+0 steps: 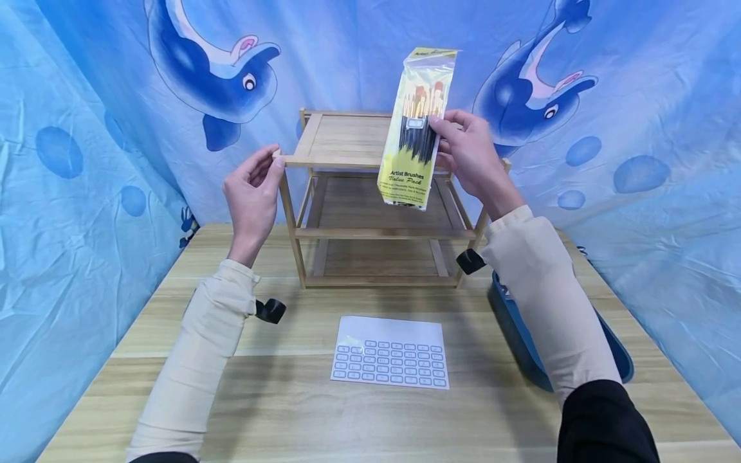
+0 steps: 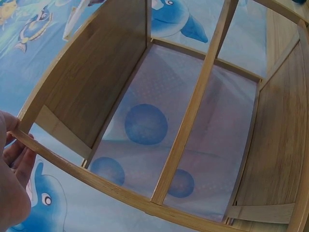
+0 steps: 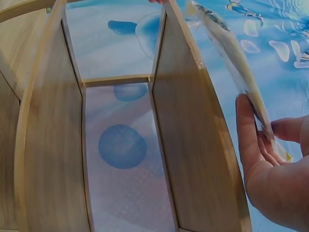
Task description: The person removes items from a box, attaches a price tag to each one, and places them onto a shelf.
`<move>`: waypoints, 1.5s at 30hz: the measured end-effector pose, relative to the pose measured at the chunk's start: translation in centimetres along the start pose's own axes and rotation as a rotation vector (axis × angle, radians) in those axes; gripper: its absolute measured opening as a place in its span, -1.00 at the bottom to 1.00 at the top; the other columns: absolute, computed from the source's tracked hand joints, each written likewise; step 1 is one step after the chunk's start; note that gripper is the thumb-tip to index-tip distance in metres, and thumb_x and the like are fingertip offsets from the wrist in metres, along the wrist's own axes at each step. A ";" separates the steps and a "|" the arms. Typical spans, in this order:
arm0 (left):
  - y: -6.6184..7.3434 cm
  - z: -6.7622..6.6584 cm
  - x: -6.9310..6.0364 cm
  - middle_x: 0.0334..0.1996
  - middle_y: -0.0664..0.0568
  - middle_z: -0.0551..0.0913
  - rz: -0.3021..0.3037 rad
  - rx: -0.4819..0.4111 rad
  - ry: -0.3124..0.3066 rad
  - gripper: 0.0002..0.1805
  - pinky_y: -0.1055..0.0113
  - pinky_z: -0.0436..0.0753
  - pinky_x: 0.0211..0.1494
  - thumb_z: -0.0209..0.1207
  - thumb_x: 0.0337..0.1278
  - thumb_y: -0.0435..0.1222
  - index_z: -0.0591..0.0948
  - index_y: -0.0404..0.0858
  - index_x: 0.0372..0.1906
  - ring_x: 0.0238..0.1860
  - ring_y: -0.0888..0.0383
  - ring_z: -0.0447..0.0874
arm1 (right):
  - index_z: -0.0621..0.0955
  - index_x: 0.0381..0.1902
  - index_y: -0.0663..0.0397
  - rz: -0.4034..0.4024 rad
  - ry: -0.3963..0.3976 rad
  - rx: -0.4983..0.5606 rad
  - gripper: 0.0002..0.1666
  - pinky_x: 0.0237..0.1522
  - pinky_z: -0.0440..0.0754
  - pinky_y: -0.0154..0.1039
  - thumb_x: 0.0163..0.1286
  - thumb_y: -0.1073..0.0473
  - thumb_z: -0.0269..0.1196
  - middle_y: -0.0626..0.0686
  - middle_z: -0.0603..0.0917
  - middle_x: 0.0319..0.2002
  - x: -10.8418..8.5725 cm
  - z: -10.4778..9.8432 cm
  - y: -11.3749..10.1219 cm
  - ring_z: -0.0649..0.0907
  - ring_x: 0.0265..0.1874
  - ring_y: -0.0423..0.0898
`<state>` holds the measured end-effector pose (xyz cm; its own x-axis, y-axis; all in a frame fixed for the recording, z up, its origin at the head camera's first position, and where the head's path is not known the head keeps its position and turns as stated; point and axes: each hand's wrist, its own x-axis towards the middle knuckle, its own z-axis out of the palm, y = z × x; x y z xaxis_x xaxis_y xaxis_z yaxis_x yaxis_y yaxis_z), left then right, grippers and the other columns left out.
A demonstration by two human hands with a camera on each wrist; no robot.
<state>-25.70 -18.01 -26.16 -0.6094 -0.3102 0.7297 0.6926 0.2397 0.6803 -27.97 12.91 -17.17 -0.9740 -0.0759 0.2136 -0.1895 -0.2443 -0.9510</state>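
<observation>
Left hand [image 1: 251, 196] grips the tan wooden rack's [image 1: 341, 138] near-left corner, right hand [image 1: 471, 154] pinches the yellow plastic paintbrush packet [image 1: 415, 132] — lightly does it!

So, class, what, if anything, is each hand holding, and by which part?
The right hand holds the brush packet by its right edge, around mid-height; the left hand grips the shelf at its top front left corner.

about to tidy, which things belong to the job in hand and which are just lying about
In the job:
brush pack, held in the right hand
wooden shelf, gripped at a corner by the left hand

Apparently just lying about:
label sheet on the table
blue tub on the table
</observation>
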 end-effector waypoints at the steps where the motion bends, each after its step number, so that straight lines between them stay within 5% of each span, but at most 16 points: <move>1: 0.0 0.0 0.0 0.01 -0.15 0.77 0.003 0.002 -0.001 -0.72 0.32 0.67 0.16 0.29 0.41 -0.35 0.73 -0.34 0.12 -0.01 0.18 0.74 | 0.49 -0.08 0.29 0.007 0.000 0.002 -0.88 -0.33 0.77 -0.30 0.58 0.31 0.18 0.20 0.69 -0.12 0.2 0.1 -0.1 0.72 -0.34 -0.05; 16: 0.0 0.1 0.0 0.01 -0.15 0.77 -0.012 0.004 0.001 -0.71 0.33 0.67 0.16 0.30 0.40 -0.35 0.72 -0.34 0.13 -0.01 0.17 0.74 | 0.48 0.04 0.32 0.061 -0.043 -0.076 -0.83 -0.33 0.75 -0.32 0.53 0.44 0.09 0.25 0.62 -0.03 2.1 0.8 -0.7 0.69 -0.28 -0.03; 23: -0.1 0.1 0.0 0.01 -0.19 0.76 -0.019 -0.003 0.003 -0.71 0.33 0.67 0.17 0.29 0.40 -0.35 0.72 -0.35 0.13 0.00 0.17 0.74 | 0.48 0.16 0.35 0.100 -0.078 -0.141 -0.73 -0.11 0.76 -0.28 0.55 0.46 0.08 0.21 0.59 0.04 2.4 1.0 -0.9 0.69 -0.14 0.00; 32: -0.2 0.0 0.0 0.00 -0.15 0.77 0.000 -0.002 0.001 -0.72 0.32 0.67 0.16 0.29 0.41 -0.34 0.73 -0.34 0.12 -0.01 0.16 0.75 | 0.34 0.45 0.29 0.117 -0.055 -0.361 -0.46 -0.09 0.71 -0.36 0.57 0.39 0.12 0.13 0.52 0.15 3.2 1.7 -1.0 0.62 -0.12 -0.10; 40: -0.3 0.0 0.0 0.01 -0.13 0.77 0.001 0.004 -0.001 -0.71 0.31 0.66 0.18 0.29 0.41 -0.33 0.72 -0.34 0.14 0.01 0.15 0.74 | 0.36 0.46 0.29 0.121 -0.016 -0.469 -0.44 0.07 0.67 -0.33 0.57 0.36 0.14 0.17 0.53 0.23 4.0 2.3 -1.0 0.65 0.03 -0.06; 45: -0.3 0.0 0.0 0.01 -0.10 0.77 0.000 0.008 0.001 -0.71 0.32 0.66 0.18 0.29 0.41 -0.33 0.72 -0.33 0.14 0.01 0.15 0.74 | 0.41 0.41 0.33 0.115 0.008 -0.491 -0.48 0.00 0.72 -0.31 0.56 0.36 0.16 0.16 0.59 0.11 4.4 2.6 -0.7 0.69 -0.06 -0.05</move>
<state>-25.86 -18.10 -26.38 -0.6090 -0.3107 0.7298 0.6896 0.2471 0.6807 -31.80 10.25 -14.99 -0.9925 -0.0674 0.1016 -0.1153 0.2486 -0.9617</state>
